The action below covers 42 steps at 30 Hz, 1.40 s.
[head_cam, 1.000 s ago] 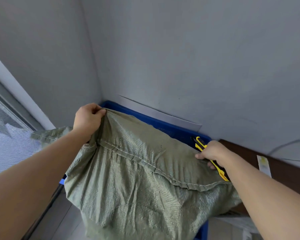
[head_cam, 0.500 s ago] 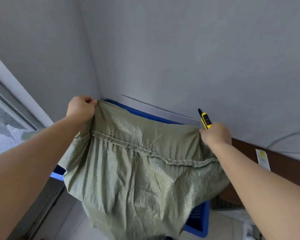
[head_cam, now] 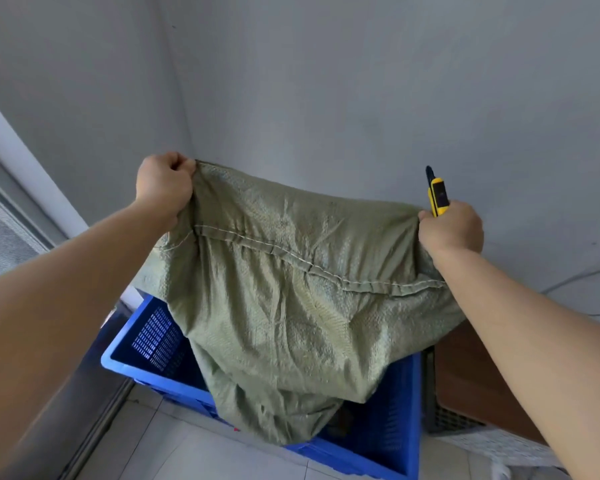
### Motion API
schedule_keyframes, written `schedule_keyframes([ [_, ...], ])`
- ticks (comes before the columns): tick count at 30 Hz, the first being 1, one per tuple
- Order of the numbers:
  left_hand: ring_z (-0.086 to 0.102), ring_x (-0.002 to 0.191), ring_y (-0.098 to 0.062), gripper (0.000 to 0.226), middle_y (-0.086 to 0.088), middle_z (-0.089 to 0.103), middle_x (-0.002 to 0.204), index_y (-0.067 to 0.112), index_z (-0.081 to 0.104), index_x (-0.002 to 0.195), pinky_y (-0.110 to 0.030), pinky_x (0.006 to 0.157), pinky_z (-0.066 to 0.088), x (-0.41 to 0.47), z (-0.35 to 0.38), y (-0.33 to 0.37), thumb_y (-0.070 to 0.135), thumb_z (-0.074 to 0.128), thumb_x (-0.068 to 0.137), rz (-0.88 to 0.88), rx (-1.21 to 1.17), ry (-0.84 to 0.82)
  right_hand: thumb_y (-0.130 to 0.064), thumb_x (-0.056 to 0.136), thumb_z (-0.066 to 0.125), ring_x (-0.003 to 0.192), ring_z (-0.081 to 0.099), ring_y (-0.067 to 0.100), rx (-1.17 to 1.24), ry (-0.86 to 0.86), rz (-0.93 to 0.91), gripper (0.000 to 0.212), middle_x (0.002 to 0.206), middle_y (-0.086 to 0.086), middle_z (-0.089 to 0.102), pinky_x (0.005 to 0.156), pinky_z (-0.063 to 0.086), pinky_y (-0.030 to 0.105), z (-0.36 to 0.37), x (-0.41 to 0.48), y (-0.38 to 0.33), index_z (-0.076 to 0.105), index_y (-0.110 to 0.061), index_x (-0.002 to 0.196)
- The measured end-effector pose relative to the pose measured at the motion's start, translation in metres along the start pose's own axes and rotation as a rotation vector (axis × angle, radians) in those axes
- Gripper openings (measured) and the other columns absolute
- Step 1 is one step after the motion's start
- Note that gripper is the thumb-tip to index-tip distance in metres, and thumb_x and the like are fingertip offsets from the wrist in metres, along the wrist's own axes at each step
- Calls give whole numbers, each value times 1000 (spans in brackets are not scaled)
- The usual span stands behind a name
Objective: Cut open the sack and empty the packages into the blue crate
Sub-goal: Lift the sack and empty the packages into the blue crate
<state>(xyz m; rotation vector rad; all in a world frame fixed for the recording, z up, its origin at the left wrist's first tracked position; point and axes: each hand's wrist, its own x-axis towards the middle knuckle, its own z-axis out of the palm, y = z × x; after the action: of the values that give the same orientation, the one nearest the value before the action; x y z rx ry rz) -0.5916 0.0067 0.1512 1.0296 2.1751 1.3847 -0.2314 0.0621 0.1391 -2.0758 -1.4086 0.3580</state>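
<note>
You hold the green woven plastic sack [head_cam: 291,289] upside down over the blue perforated plastic crate [head_cam: 388,441]. Your left hand [head_cam: 163,183] fists one corner; your right hand [head_cam: 452,228] clamps the other corner together with the yellow utility knife [head_cam: 438,195]. Lift both corners evenly, keep the hanging mouth inside the crate walls, and shake gently.

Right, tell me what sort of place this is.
Probably a storeroom or back corner of a sorting space, though that is a guess. Bare grey walls meet at a corner above a tiled floor, where a slotted blue plastic crate sits beneath a green woven sack.
</note>
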Motion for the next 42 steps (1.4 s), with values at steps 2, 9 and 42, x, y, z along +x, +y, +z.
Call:
schedule_keyframes([
  [2,54,77,-22,19,-8,59,82,9,65,91,-35,74,48,-2,0,-5,23,52,94,-7,21,-16,-27,91,61,87,60,36,19,2,4,21,90,10,60,71,47,38,1,-2,1,62,-8,98],
  [9,51,73,-24,20,-6,54,73,11,62,89,-35,68,45,-7,3,-30,24,48,95,-61,59,-61,-26,93,59,78,54,31,59,15,12,16,83,7,56,67,42,35,12,-12,4,56,-12,88],
  [42,64,99,-13,43,12,70,102,36,66,115,-36,81,56,-95,113,-63,58,64,78,361,755,-970,-18,85,71,53,51,17,616,-633,202,17,65,6,53,50,45,26,91,-64,-33,58,-13,76],
])
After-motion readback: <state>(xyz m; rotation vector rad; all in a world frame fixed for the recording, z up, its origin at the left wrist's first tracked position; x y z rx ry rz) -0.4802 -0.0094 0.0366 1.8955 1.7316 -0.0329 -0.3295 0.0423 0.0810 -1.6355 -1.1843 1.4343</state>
